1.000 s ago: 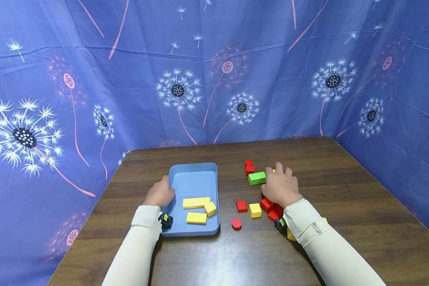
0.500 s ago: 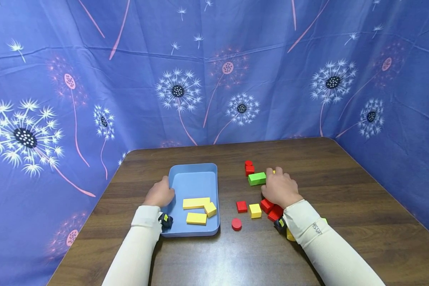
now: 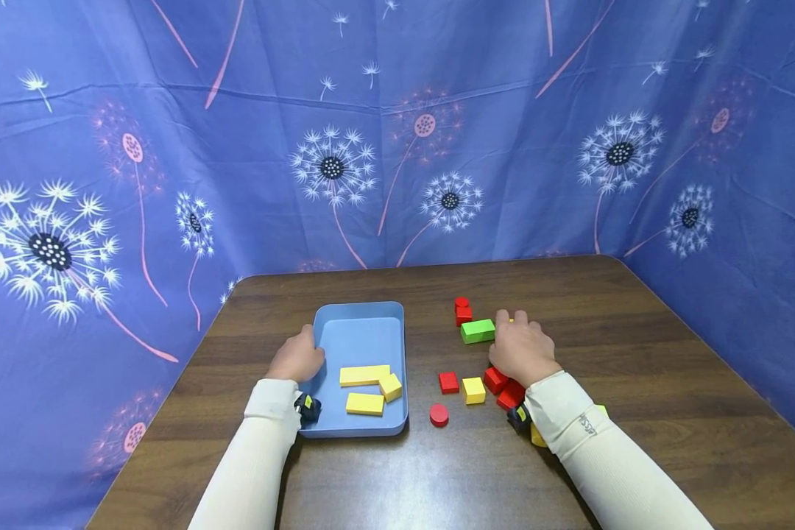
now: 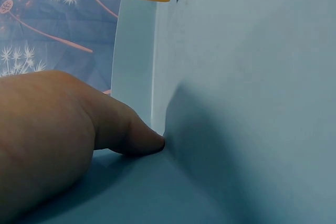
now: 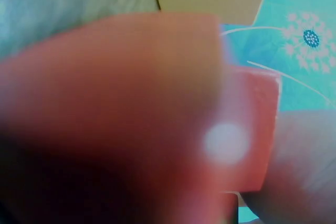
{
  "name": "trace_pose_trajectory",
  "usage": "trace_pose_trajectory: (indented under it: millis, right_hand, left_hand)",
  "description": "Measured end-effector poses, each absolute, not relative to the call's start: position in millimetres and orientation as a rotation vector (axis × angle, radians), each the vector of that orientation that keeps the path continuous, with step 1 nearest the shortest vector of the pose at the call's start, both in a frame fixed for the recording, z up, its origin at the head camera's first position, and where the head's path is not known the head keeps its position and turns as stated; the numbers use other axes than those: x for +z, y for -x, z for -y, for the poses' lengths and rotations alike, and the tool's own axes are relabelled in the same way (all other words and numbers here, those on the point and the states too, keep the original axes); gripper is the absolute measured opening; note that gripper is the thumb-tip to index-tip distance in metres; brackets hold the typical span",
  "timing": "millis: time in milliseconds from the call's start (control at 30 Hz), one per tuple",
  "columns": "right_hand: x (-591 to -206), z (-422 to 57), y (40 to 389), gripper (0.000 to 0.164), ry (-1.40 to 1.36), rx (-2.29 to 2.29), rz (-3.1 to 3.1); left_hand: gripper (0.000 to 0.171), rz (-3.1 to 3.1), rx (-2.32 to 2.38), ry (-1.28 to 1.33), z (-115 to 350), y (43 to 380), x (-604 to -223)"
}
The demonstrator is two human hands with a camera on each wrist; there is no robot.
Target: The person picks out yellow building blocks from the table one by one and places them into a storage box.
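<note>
My left hand [image 3: 297, 358] grips the left wall of a blue tray [image 3: 354, 313]. The left wrist view shows its thumb [image 4: 126, 129] pressed against the inside of the tray wall. Three yellow blocks lie in the tray, among them a long one [image 3: 364, 376]. To the right, my right hand [image 3: 522, 350] reaches down over the loose blocks with bent fingers, beside a green block [image 3: 478, 331]. A little yellow shows behind its fingertips; I cannot tell whether they hold it. Red blocks [image 3: 509, 395] lie under the wrist, and a blurred red block [image 5: 249, 129] fills much of the right wrist view.
Between tray and right hand lie a red cube [image 3: 448, 383], a yellow cube [image 3: 473, 391] and a red disc [image 3: 439, 415]. Farther back is a red block [image 3: 464, 316] with a red round piece behind it. A blue patterned curtain [image 3: 384, 221] borders the wooden table [image 3: 371, 486].
The fingers of my right hand have bent and drawn back slightly over the blocks. My left hand and the tray stay in place.
</note>
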State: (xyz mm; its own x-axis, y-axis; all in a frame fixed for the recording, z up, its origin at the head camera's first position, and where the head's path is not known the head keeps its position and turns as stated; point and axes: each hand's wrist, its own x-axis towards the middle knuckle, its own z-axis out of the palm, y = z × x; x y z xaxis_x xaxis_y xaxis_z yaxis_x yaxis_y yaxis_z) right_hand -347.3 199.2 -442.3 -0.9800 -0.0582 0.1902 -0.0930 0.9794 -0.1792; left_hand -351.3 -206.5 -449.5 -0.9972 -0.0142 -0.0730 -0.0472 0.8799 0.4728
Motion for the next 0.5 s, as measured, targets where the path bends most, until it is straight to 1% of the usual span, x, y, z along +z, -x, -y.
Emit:
trace_pose_trajectory:
  millis: [100,300,500]
  right_hand:
    - [-442.4,-200.2,346.8,0.048,-0.107,0.292,2.957]
    - [-438.9,-199.8,346.0,0.044,-0.106,0.327,2.965]
    - [-440.7,-200.6,347.5,0.037,-0.117,0.329,2.936]
  left_hand:
    - [0.058,-2.98,0.749,0.044,205.6,351.5,-448.9]
    - [0.059,-2.984,0.742,0.04,205.8,352.4,-449.2]
    - [0.059,-2.996,0.737,0.039,206.7,353.7,-451.8]
